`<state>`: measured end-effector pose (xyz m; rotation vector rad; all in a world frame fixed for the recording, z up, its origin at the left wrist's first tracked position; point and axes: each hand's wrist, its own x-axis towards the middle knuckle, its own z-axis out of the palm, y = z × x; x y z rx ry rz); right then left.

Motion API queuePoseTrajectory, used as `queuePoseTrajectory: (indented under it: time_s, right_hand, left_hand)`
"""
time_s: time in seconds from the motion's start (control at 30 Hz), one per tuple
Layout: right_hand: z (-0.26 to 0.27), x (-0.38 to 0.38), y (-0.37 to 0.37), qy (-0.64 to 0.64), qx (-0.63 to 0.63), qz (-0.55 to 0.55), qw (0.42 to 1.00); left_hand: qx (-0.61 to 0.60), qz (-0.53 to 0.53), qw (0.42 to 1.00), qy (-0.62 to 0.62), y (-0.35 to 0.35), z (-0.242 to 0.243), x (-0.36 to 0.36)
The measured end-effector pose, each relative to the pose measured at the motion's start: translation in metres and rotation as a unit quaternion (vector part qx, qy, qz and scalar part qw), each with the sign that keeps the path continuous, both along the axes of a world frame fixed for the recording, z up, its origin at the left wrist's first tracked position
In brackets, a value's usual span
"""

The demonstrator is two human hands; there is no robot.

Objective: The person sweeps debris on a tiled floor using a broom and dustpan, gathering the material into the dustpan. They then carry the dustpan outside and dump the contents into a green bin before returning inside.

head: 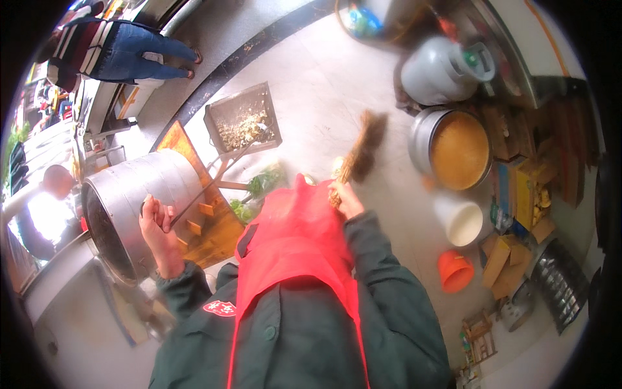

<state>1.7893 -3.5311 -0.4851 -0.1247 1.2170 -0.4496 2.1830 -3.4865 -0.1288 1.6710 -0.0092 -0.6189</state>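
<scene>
My left hand (158, 228) is closed on the thin dark handle (197, 197) of a metal dustpan (243, 119). The pan rests on the pale floor ahead of me, with a heap of light scraps (245, 131) inside it. In my right hand (346, 198) is a short straw hand broom (357, 153), gripped near its bound end close to my red apron (296, 219). The broom's blurred head points forward over the floor, to the right of the dustpan.
Left are a large metal drum (146, 194) and a wooden stool (209, 233); bagged greens (267, 180) lie nearby. On the right stand a gas cylinder (432, 73), a pot of orange-brown liquid (460, 150), a white bucket (449, 214), an orange bucket (447, 272) and cardboard boxes (508, 265). A person (131, 51) stands upper left.
</scene>
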Motion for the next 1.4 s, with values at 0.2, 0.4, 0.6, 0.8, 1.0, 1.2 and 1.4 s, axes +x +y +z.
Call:
queuePoseTrajectory:
  time_s: [0.2,0.4,0.6,0.8,1.0,1.2,1.4]
  right_hand:
    - [0.036,-0.055,-0.038,-0.031,-0.002,-0.009,0.999]
    - [0.087,-0.141,0.050,0.090,0.014,0.031,0.995]
    - [0.038,-0.104,0.138,0.198,0.089,-0.128,0.968]
    - [-0.070,-0.018,0.098,0.233,-0.006,-0.284,0.930]
    - [-0.075,0.181,0.012,0.001,0.073,-0.302,0.951]
    - [0.070,0.230,0.050,0.024,0.052,-0.490,0.870]
    - [0.004,0.269,0.070,0.183,0.135,-0.487,0.843]
  left_hand:
    - [-0.005,-0.022,1.000,-0.005,-0.037,-0.014,0.034]
    - [-0.015,-0.070,0.997,0.018,-0.091,-0.050,0.072]
    - [-0.032,-0.114,0.992,0.032,-0.178,-0.101,0.128]
    - [-0.001,-0.237,0.970,0.046,-0.244,-0.114,0.183]
    - [0.015,-0.385,0.923,-0.006,-0.348,-0.108,0.245]
    - [0.035,-0.455,0.889,-0.027,-0.465,-0.127,0.304]
    - [0.080,-0.529,0.841,-0.083,-0.518,-0.133,0.347]
